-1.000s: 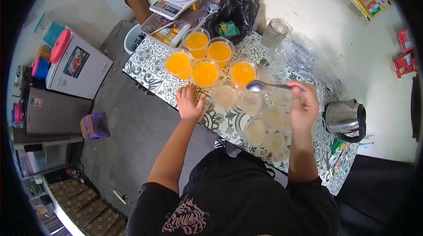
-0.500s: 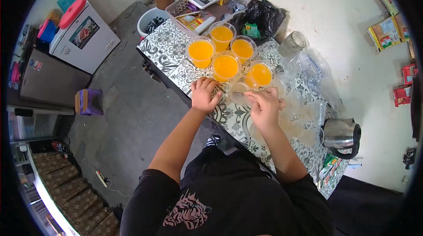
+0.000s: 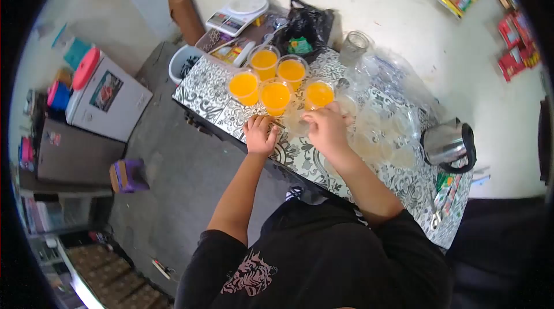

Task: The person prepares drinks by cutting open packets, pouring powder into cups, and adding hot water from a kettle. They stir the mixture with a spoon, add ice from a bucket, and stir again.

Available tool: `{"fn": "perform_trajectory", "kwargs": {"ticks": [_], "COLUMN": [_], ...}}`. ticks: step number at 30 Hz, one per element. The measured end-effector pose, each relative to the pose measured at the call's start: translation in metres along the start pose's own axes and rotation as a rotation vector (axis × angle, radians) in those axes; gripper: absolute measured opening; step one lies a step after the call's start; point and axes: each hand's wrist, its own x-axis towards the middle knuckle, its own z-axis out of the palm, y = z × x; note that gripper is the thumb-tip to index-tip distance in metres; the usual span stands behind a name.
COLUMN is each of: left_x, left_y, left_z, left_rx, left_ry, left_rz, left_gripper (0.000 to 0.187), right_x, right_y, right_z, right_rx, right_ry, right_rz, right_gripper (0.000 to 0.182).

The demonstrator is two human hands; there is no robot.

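My left hand [image 3: 261, 136] rests on the patterned tabletop [image 3: 300, 150] near its front edge, fingers spread, holding nothing I can see. My right hand [image 3: 328, 131] is closed in a pinch beside a clear plastic cup [image 3: 295, 124]; whatever is between its fingertips is hidden. Just beyond the hands stand several clear cups of orange drink, the closest being one cup [image 3: 276, 96] past my left hand and another cup [image 3: 319, 95] past my right. To the right of my right hand are several clear cups [image 3: 378, 136] with pale contents, hard to make out.
A kitchen scale [image 3: 238, 13], a black plastic bag [image 3: 309, 26] and a glass jar [image 3: 354, 48] are at the far side. Clear plastic wrapping [image 3: 398, 78] lies to the right. A metal kettle [image 3: 447, 144] stands at the right edge. A white bucket [image 3: 183, 64] is at the left end.
The view has turned and shifted, so the table sits differently in frame. My right hand stays pinched near the clear cup, and my left hand remains on the table.
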Motion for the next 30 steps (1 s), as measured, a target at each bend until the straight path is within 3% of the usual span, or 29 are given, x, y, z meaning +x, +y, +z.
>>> {"fn": "perform_trajectory", "kwargs": {"ticks": [2, 9, 13, 15, 18, 21, 24, 26, 27, 30], "left_x": [0.001, -0.003, -0.004, -0.004, -0.004, -0.006, -0.004, -0.003, -0.004, -0.011], "left_y": [0.003, -0.001, -0.004, -0.002, -0.004, -0.008, -0.010, -0.013, -0.014, -0.018], "left_z": [0.001, 0.009, 0.013, 0.013, 0.011, 0.014, 0.014, 0.012, 0.016, 0.018], "left_rx": [0.036, 0.043, 0.091, 0.053, -0.014, -0.029, -0.043, -0.043, -0.092, -0.081], "left_ry": [0.039, 0.000, 0.013, 0.019, 0.004, 0.037, 0.063, 0.019, 0.113, 0.196], "left_rz": [0.037, 0.039, 0.088, 0.127, 0.174, 0.206, 0.257, 0.257, 0.239, 0.107], "left_gripper": [0.025, 0.024, 0.022, 0.022, 0.022, 0.022, 0.023, 0.026, 0.028, 0.028], "right_x": [-0.001, -0.003, -0.001, 0.002, 0.005, 0.004, 0.001, -0.002, -0.004, -0.019], "right_y": [-0.005, -0.003, -0.005, 0.001, -0.005, 0.001, -0.001, -0.004, -0.002, 0.002], "right_z": [-0.001, 0.008, 0.005, 0.007, 0.003, 0.012, 0.014, 0.011, 0.005, -0.028], "right_rx": [-0.004, 0.066, 0.024, 0.035, -0.052, 0.069, 0.059, 0.113, 0.132, 0.085], "right_ry": [-0.022, 0.155, -0.050, 0.000, -0.150, 0.084, -0.117, 0.034, 0.113, 0.089], "right_rz": [0.048, -0.011, 0.076, 0.025, 0.089, 0.041, 0.099, -0.031, -0.101, -0.444], "right_gripper": [0.013, 0.015, 0.015, 0.017, 0.014, 0.012, 0.013, 0.013, 0.013, 0.007]}}
